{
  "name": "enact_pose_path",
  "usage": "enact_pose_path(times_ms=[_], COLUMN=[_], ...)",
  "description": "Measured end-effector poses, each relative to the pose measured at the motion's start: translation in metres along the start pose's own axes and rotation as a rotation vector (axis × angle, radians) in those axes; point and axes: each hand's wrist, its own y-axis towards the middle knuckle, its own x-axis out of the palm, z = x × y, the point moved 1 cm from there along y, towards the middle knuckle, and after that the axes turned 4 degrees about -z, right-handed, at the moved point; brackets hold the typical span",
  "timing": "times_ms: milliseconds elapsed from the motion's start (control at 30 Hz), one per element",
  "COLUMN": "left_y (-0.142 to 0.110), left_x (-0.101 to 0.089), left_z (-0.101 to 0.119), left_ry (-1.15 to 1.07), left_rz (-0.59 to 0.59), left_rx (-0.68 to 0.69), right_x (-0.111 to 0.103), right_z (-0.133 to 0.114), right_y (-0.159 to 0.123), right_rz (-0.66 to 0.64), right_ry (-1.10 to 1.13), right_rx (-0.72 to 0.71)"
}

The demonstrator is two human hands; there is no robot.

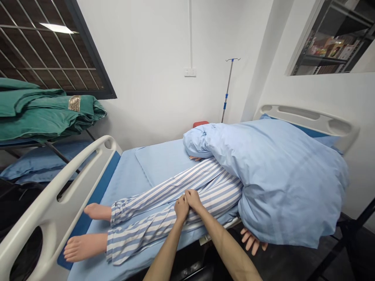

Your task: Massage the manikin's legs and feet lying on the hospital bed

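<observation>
My left hand [181, 207] and my right hand [192, 198] are side by side and touching, both closed, over the near leg of a mannequin in blue-and-white striped trousers [146, 230]. Their fingers curl down against the trouser leg around the knee. Fingertips are out of sight, so I cannot tell whether fabric is pinched in them. Bare mannequin feet [84, 246] stick out at the left. A bulky light-blue quilt [281, 175] covers the upper body and head end. From under its near edge hangs a mannequin hand [253, 240]; other fingers [195, 158] show at the far side.
The bed has a cream footboard [67, 175] at left and a headboard [307, 115] at right. Light-blue sheet [164, 156] covers the mattress. Behind stands an IV pole [228, 89] by the wall. Folded green cloth [43, 111] lies on a rack at left.
</observation>
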Motion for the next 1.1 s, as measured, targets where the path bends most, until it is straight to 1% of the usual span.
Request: enact_pose_path(times_ms=[67,200,267,400,567,633,700,800,900,967,1033,1100], left_y=[-0.001,-0.005,-0.008,-0.018,-0.032,-0.030,-0.022,-0.008,-0.001,0.000,0.001,0.002], left_x=[0.000,0.004,0.006,0.012,0.017,0.016,0.013,0.011,0.014,0.016,0.017,0.015], left_z=[-0.002,-0.006,-0.006,-0.005,-0.005,-0.003,0.002,0.015,0.024,0.025,0.025,0.025], left_ry=[-0.038,-0.069,-0.050,-0.038,-0.192,-0.289,-0.363,-0.394,-0.331,-0.252,-0.188,-0.154], left_rz=[0.003,0.021,0.015,0.030,0.046,0.037,0.041,0.065,0.084,0.085,0.059,0.006], left_rx=[0.040,0.079,0.080,0.069,0.087,0.106,0.132,0.112,0.057,0.050,0.063,0.093], right_x=[-0.007,-0.014,-0.014,-0.007,-0.002,-0.002,-0.004,-0.007,-0.008,-0.007,-0.008,-0.014], right_z=[-0.002,0.005,0.013,0.021,0.016,0.015,0.015,0.017,0.020,0.023,0.025,0.025], right_y=[0.003,-0.002,-0.007,-0.005,0.012,0.014,0.013,0.009,0.002,-0.004,-0.012,-0.016], right_rz=[-0.062,-0.109,-0.077,0.052,0.048,0.055,0.076,0.114,0.142,0.158,0.149,0.105], right_ry=[-0.073,-0.120,-0.089,0.010,0.116,0.140,0.172,0.259,0.347,0.369,0.352,0.285], right_rx=[-0.011,-0.073,-0.084,-0.055,-0.040,-0.039,-0.036,-0.024,-0.035,-0.044,-0.050,-0.044])
